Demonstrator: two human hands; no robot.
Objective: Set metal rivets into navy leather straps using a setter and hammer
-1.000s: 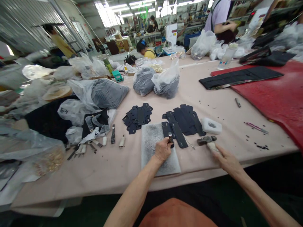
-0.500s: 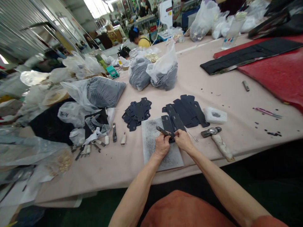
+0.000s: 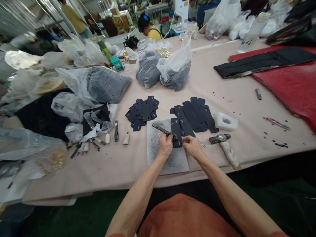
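Observation:
My left hand [image 3: 165, 144] is closed around a dark, slim metal punch [image 3: 159, 127], which lies tilted with one end toward the upper left. At the lower right corner of a dark blue slotted strip [image 3: 175, 126], my right hand [image 3: 194, 146] has its fingers pinched on the edge. This strip rests on a speckled white board [image 3: 175, 164], and my left fingers and the tool cover part of it. Another dark strip [image 3: 185, 126] lies beside it. A thin metal rod [image 3: 200, 141] shows just past my right hand.
Piles of dark cut pieces lie left [image 3: 144, 110] and right [image 3: 196, 115] behind the board. Right of my hands are a white block [image 3: 225, 121] and a hammer [image 3: 229, 154]. Punches [image 3: 116, 131], bagged goods [image 3: 106, 84] and a pink-handled tool [image 3: 274, 121] surround the area. A person in yellow [image 3: 155, 34] sits opposite.
My left hand has shifted slightly left and the punch's far end has swung out to the left. My right hand stays by the strip's edge. The view has turned slightly.

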